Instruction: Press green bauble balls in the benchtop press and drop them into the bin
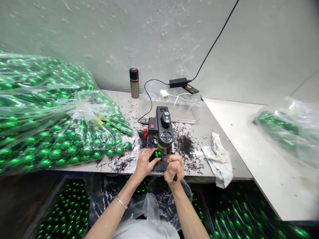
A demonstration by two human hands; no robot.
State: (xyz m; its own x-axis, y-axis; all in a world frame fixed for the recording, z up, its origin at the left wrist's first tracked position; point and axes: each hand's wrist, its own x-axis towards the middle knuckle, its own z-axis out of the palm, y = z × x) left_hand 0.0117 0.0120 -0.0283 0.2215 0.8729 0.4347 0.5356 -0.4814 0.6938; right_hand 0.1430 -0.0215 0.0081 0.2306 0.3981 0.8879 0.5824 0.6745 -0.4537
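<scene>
A black bench-top machine (163, 124) with a red switch stands at the table's front edge. Under its head is a shiny green ball (158, 153). My left hand (146, 162) is closed around the ball's left and near side, thumb and fingers pinching it. My right hand (174, 167) is wrapped round the machine's lever handle (172, 148), at the right of the head. Small black pieces (184, 144) lie heaped right of the machine and scattered around it. A few red pieces (145, 133) show behind its left side.
Large clear bags of green balls (57, 132) fill the left of the table. A flask (134, 83), a power adapter (178, 82) and a clear plastic tray (184, 114) stand behind. A white cloth (219, 161) lies right. More green balls (64, 209) are below the edge.
</scene>
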